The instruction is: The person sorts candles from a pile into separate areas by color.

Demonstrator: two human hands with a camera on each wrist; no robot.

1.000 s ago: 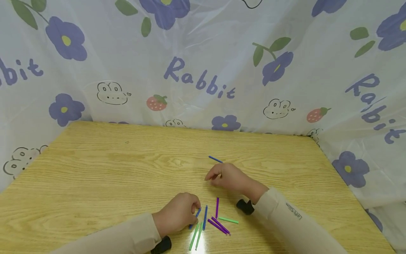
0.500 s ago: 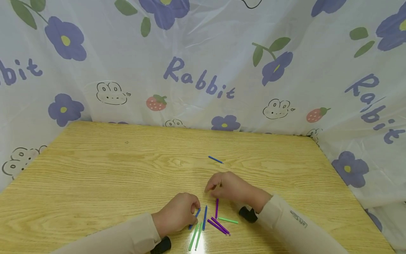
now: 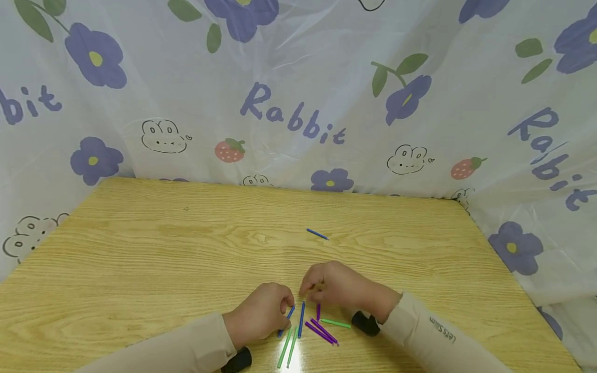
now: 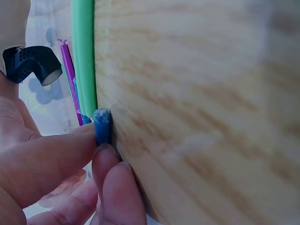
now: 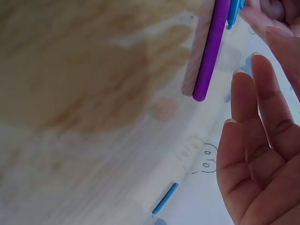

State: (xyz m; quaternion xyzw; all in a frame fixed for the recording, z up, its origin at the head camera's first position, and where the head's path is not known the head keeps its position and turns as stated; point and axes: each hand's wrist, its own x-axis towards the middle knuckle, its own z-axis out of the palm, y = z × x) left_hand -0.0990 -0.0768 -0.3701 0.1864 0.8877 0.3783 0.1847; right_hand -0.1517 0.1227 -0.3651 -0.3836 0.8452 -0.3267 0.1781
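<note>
In the head view my left hand pinches a thin blue candle at the table's front; the left wrist view shows the candle's end between thumb and fingertips. My right hand, fingers loosely bent and holding nothing, hovers over the far end of a purple candle, partly hidden beneath it. Close to its fingertips lies another blue candle. Two green candles lie just right of the left hand. Two more purple candles lie side by side near a third green candle.
One blue candle lies apart, farther back on the wooden table. A black wrist device sits under the right wrist, another under the left. Behind the table hangs a rabbit-patterned curtain.
My right hand has drawn back toward the front of the table, uncovering the far blue candle and covering part of the upright-lying purple one. The left hand stays in place on its blue candle.
</note>
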